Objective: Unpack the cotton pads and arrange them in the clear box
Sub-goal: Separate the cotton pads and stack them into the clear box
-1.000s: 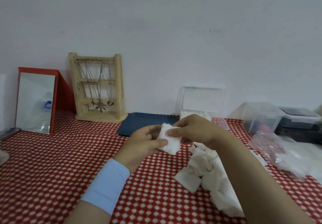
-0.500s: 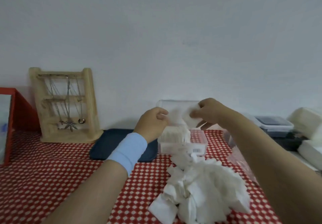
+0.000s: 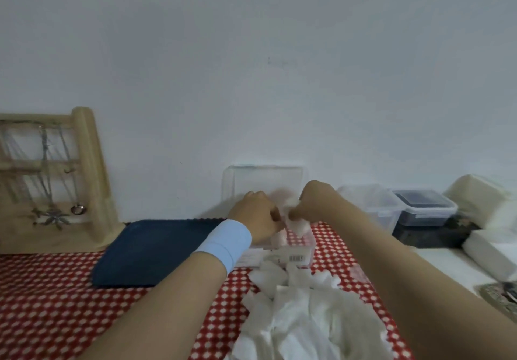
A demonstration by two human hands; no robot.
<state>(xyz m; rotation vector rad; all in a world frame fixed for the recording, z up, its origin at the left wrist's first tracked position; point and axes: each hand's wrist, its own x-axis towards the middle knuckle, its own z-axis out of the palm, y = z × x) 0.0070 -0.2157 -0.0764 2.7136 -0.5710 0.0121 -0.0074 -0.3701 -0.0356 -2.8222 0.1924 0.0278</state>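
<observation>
A soft white cotton pad (image 3: 294, 221), crumpled and blurred, is pinched between both hands over the clear box (image 3: 279, 243). The right hand (image 3: 314, 204) grips its upper edge with curled fingers; the left hand (image 3: 258, 215), fingers pressed together, meets it from the side. The pad hangs below the right fingertips, long axis roughly vertical. Loose pads (image 3: 302, 317) lie heaped nearer than both hands.

Glossy plastic clear box (image 3: 279, 257), fluffy cotton pads (image 3: 302, 315)
</observation>
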